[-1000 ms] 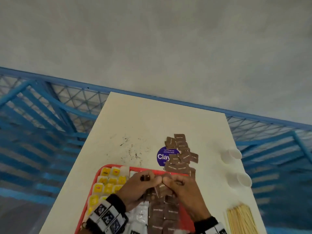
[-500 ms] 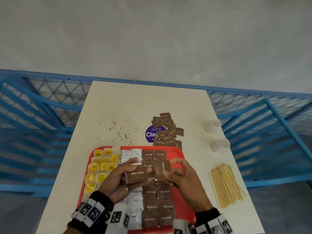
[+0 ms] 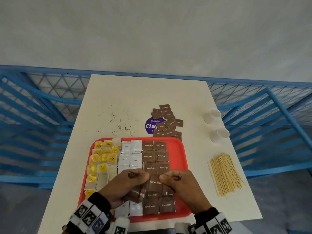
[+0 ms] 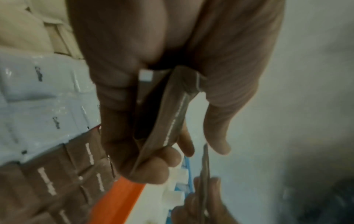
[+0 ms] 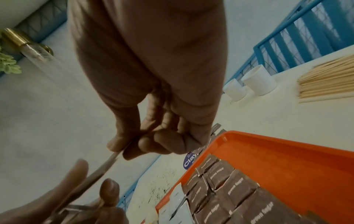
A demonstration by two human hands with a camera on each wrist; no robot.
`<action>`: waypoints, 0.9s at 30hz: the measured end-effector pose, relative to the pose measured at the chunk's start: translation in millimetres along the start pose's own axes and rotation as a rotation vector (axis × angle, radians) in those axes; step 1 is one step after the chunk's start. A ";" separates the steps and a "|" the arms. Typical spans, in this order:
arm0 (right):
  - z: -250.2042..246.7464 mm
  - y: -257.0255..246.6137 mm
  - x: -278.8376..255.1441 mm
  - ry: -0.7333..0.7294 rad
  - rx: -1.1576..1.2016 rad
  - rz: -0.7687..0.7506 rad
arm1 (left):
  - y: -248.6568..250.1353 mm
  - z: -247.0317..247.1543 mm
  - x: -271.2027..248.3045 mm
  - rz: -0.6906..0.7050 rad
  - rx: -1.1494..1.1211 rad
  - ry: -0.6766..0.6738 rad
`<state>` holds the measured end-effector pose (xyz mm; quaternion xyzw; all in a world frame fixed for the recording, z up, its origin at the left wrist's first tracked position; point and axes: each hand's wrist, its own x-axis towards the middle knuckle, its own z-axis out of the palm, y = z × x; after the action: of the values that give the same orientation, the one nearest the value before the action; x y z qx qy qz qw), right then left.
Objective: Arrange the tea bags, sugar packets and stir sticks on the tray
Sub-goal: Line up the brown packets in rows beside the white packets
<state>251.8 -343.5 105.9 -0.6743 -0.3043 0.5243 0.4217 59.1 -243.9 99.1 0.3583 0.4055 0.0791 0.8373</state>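
A red tray (image 3: 179, 154) holds yellow tea bags (image 3: 103, 157) on its left, white packets (image 3: 130, 154) in the middle and rows of brown sugar packets (image 3: 155, 156) on the right. Both hands hover over the tray's near half. My left hand (image 3: 135, 179) grips a small stack of brown sugar packets (image 4: 168, 121) between thumb and fingers. My right hand (image 3: 172, 179) pinches the edge of a single brown sugar packet (image 3: 156, 183), seen edge-on in the right wrist view (image 5: 113, 159); its other end reaches the left hand's fingertips. Stir sticks (image 3: 224, 173) lie on the table, right of the tray.
A loose pile of brown sugar packets (image 3: 166, 121) lies beyond the tray, partly over a purple sticker (image 3: 150, 126). Two white paper cups (image 3: 212, 115) (image 3: 221, 135) lie on their sides at the table's right edge. Blue railing (image 3: 50, 105) surrounds the cream table (image 3: 135, 98).
Both hands have drawn back from the tray's middle towards its near end with the brown packets. The right hand now pinches one packet apart from the left hand's stack.
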 end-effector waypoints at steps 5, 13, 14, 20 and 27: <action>5.8 4.4 3.5 -0.001 0.010 0.023 | -5.4 0.4 3.0 0.024 0.240 0.088; 6.5 18.4 15.1 -0.061 0.080 0.072 | -0.4 -8.2 14.1 0.076 0.129 0.218; 5.8 18.9 16.1 -0.050 0.076 0.071 | -0.4 -8.8 15.5 0.073 0.126 0.226; 1.6 19.2 25.4 -0.028 0.063 0.020 | -3.9 -3.4 27.0 0.046 0.152 0.197; -32.9 35.4 94.9 0.180 -0.100 0.102 | -6.2 -8.1 33.9 -0.018 -0.080 0.254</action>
<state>307.6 -287.1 34.9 -0.7535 -0.2562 0.4666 0.3860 74.5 -229.7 70.5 0.3078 0.5081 0.1327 0.7934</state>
